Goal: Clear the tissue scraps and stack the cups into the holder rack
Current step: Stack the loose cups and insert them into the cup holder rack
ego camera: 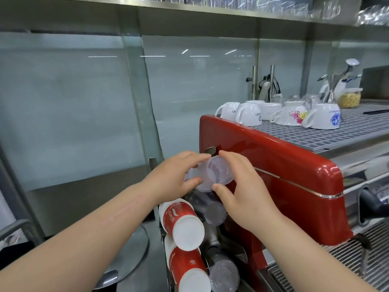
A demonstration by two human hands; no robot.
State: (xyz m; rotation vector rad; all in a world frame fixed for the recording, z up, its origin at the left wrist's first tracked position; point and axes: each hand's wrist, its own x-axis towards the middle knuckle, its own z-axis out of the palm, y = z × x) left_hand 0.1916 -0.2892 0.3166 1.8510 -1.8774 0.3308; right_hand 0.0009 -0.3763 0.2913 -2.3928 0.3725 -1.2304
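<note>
i've got both hands on the clear plastic cups (212,173), held base towards me above the holder rack (210,239) beside the red coffee machine (284,175). left hand (176,171) fingers pinch the rim, right hand (242,184) fingers pinch the other side. i'd line it up with the clear stack (214,213) below, then slide it in squarely.

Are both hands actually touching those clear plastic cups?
Touching. The head view shows the left hand and right hand with fingertips pressed on the rims of the clear plastic cups.
</note>
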